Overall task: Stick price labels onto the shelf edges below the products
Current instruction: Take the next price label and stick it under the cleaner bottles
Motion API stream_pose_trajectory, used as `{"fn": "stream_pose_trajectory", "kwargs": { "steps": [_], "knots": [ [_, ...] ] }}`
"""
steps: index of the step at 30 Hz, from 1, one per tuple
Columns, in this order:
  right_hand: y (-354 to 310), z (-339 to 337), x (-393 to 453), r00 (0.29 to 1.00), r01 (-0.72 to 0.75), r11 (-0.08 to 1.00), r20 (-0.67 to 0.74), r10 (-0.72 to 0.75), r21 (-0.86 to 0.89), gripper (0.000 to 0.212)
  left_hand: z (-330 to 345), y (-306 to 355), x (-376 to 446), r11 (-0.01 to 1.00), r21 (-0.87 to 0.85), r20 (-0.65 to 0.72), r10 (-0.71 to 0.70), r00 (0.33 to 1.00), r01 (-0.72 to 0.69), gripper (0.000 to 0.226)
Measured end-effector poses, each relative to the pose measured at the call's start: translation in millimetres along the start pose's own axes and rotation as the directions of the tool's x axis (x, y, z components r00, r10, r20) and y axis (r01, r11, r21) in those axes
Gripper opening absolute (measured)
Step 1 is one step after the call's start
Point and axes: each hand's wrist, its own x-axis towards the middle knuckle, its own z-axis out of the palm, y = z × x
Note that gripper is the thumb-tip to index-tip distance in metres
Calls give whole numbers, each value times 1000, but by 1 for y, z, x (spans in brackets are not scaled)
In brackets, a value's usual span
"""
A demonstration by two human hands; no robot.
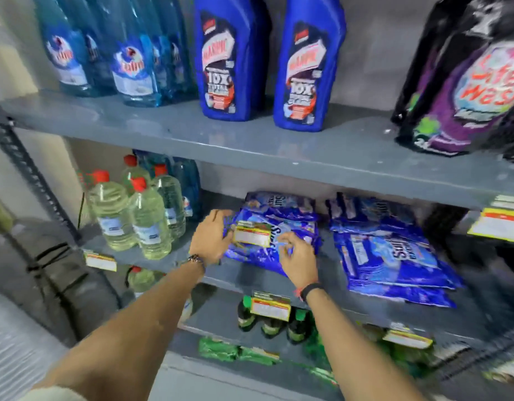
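Observation:
A yellow-and-white price label [252, 234] is held between both hands in front of a stack of blue detergent pouches [274, 215] on the middle shelf. My left hand [211, 237] pinches its left end. My right hand [296, 256] holds its right end from below. The grey edge of the middle shelf [227, 280] runs just under my wrists. Three labels are stuck on shelf edges: one [100, 260] below the clear bottles, one [270, 305] under my right wrist, one [407, 338] further right. The frame is motion-blurred.
Clear bottles with red caps [135, 215] stand left on the middle shelf, a second pile of blue pouches [391, 253] lies right. Blue bottles [232, 56] and a purple-black bag [467, 82] fill the top shelf [250, 146]. Green bottles [267, 322] sit below. A label [498, 224] hangs at the right.

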Motion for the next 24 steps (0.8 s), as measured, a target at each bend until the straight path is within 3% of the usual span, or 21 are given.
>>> {"fn": "stream_pose_trajectory", "kwargs": {
  "steps": [5,10,15,24],
  "knots": [
    [-5,49,28,962,-269,961,-34,271,58,26,16,-45,37,988,-130,145,-62,988,81,31],
    [-6,67,54,908,-414,905,-21,418,99,22,40,-54,65,926,-285,307,-156,939,248,36],
    [9,82,89,840,-535,821,22,542,199,35,58,-59,81,862,-348,316,-261,912,368,36],
    [27,85,105,780,-601,740,23,625,302,32,73,-54,82,732,-472,307,-387,869,492,12]
  ]
}}
